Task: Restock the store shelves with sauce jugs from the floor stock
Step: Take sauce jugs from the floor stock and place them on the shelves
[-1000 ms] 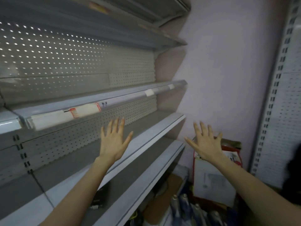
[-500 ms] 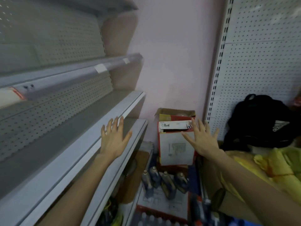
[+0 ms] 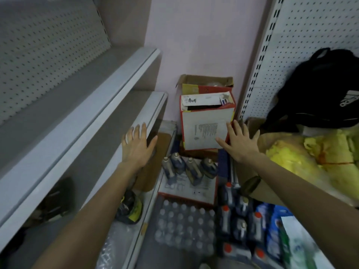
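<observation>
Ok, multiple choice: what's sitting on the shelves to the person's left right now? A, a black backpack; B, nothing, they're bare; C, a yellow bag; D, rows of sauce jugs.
B: the two grey shelves show only bare surface, while the dark sauce jugs stand on the floor stock and both hands, left hand and right hand, are spread open and hold nothing.

Grey metal shelves (image 3: 108,105) at left, upper tiers bare. Floor below crowded: four dark sauce jugs (image 3: 189,168) on flat cardboard box (image 3: 188,189), open red-and-white carton (image 3: 206,125) behind them against wall, shrink-wrapped bottle pack (image 3: 184,226) in front, more red-capped jugs (image 3: 240,226) at right.
</observation>
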### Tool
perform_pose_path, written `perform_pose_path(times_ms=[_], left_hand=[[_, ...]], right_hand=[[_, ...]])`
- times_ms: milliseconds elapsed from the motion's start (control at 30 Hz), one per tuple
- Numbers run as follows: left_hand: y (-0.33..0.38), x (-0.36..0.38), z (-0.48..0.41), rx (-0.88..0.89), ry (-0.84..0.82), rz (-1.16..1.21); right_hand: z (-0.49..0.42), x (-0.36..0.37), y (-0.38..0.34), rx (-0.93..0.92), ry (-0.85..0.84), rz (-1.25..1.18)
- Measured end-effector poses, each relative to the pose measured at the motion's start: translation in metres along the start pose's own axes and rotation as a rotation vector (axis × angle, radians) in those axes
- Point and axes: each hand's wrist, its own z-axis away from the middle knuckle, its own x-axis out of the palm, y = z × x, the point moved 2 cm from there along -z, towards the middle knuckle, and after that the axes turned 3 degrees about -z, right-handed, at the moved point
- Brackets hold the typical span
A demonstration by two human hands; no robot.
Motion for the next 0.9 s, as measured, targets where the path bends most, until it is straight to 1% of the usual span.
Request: perform_pose_path(times_ms=[167, 367, 600, 733, 900], left_hand=[[-0.004, 0.033, -0.004, -0.060, -0.080, 0.024], [-0.019, 0.060, -0.017, -0.047, -0.133, 0.019], [-0.041, 0.091, -0.060, 0.058, -0.184, 0.026], [-0.056, 0.117, -0.090, 0.152, -0.292, 0.080], [-0.074, 0.162, -0.110, 0.229, -0.459, 0.049]], right_hand=[[-0.020, 0.016, 0.000, -0.037, -0.055, 0.001], [-0.035, 0.046, -0.017, -0.056, -0.105, 0.021], [-0.058, 0.078, -0.047, 0.030, -0.137, -0.001], [-0.073, 0.103, -0.071, 0.098, -0.184, -0.036], [-0.087, 0.155, -0.104, 0.167, -0.232, -0.101]])
